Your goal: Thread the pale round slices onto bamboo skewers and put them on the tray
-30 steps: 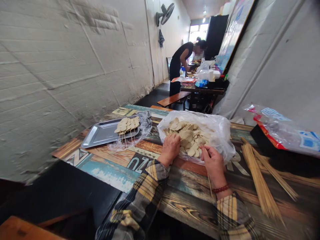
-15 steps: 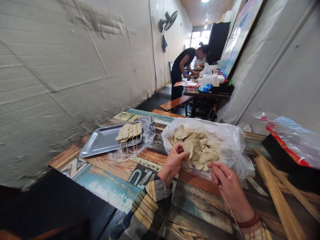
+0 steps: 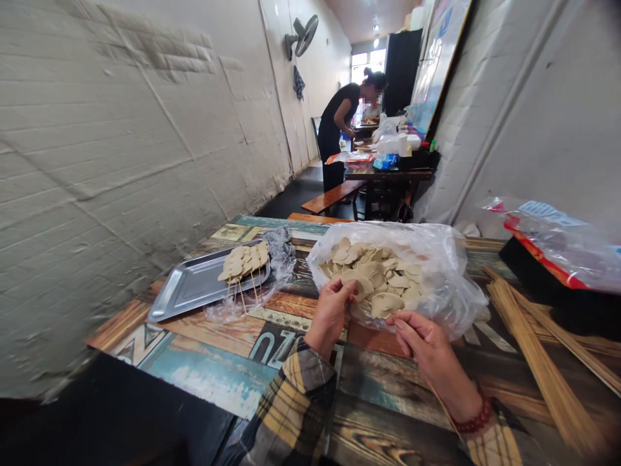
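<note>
Between the thumb and fingers of my left hand [image 3: 332, 310] is a pale beige, flat round slice [image 3: 359, 282], its exact food kind unclear. My right hand [image 3: 429, 346] pinches a thin bamboo skewer [image 3: 444, 409], which runs back under the palm past the wrist; its tip is hard to make out near the fingertips. Both hands are at the near edge of a clear plastic bag [image 3: 441, 259] that lies open with many more such slices [image 3: 388, 303] in it. To the left, finished-looking skewered slices [image 3: 244, 261] rest on a metal tray [image 3: 187, 285], sticks pointing toward me.
Loose bamboo skewers [image 3: 528, 349] lie on the patterned wooden table [image 3: 208, 369] at right, beside a black container [image 3: 528, 272] with red-edged plastic packaging [image 3: 548, 249]. Crumpled plastic [image 3: 281, 249] touches the tray. Farther back, a person [image 3: 337, 123] bends over another table.
The view has shifted slightly. My right hand has come closer to my left hand, and the slice in my left hand now lies flatter. The person behind has moved their arms a little.
</note>
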Available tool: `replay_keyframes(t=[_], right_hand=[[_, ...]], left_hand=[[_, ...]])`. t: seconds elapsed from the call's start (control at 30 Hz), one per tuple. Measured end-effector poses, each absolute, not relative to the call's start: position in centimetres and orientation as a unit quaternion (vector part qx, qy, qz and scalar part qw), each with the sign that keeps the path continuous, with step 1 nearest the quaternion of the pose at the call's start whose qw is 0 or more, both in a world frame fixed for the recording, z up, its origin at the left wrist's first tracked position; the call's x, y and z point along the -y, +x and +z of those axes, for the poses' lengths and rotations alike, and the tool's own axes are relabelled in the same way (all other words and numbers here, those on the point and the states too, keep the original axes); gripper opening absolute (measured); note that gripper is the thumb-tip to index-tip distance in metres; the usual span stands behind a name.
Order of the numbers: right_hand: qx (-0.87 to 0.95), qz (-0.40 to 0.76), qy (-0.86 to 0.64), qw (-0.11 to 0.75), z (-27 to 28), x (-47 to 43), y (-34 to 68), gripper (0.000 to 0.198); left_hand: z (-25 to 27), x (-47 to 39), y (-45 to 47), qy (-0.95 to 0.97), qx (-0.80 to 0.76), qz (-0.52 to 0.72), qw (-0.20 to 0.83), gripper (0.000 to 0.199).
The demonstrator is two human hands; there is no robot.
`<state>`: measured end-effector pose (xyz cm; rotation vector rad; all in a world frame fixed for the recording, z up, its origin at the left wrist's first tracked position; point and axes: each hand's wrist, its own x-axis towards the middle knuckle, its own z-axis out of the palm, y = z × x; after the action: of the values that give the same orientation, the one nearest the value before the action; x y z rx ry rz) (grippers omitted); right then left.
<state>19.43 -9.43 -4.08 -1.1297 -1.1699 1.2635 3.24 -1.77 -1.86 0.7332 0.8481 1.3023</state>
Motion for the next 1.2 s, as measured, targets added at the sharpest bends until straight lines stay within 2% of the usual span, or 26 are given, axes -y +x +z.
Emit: replay_keyframes(t=[0.2,0.5,0.87,1.2], right_hand=[[0.537,0.503,-0.497,0.46,-4.42,10.03,18.68,0.034],[0.56,0.461,-0.537,0.431,-4.86,10.05,18.6,0.037],[0.555,0.468,-0.531,0.438,-4.46,10.03,18.45,0.035],[0.561,0.464,-0.536,0.428,-4.86,9.85,18.55,0.038]], left_hand=[[-1.63,1.94,3.2,0.284,-0.339,0.583,0.681,0.035],[-1.8,1.86,3.14,0.276,-0.355,0.596,0.665,0.038],[-1.95,1.57,3.36,0.3,-0.372,0.614,0.628,0.043],[-1.74,1.78,3.5,0.308,-0.372,0.618,0.62,0.037]])
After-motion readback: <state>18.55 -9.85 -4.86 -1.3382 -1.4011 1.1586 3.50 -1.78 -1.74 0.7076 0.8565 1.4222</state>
